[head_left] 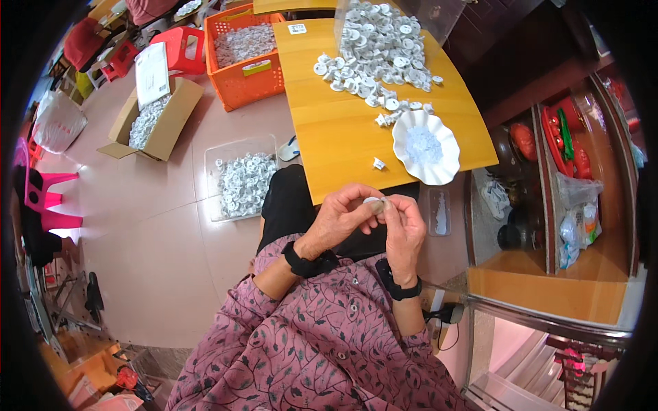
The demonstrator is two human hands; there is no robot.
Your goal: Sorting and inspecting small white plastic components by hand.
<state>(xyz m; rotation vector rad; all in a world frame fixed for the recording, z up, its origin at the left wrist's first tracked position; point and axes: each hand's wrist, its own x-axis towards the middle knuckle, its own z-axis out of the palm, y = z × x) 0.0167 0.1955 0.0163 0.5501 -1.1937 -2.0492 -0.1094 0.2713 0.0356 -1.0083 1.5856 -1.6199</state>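
Note:
Just off the near edge of the wooden table (329, 130), my two hands meet above my lap. My left hand (343, 214) pinches a small white round plastic piece (372, 200), mostly covered by the fingers. The fingertips of my right hand (404, 229) press together against the same piece from the other side. One loose white plastic piece (379, 164) lies on the tabletop nearby. To its right, a white scalloped dish (449, 161) holds small clear bluish bits. A heap of white plastic pieces (391, 48) spreads over the far part of the table.
On the floor to the left stand a clear tub (212, 185) of white pieces, an open cardboard box (175, 123) and an orange crate (233, 85), both filled with small parts. Open shelves (541, 185) rise on the right. A small clear tray (440, 222) sits below the table's right corner.

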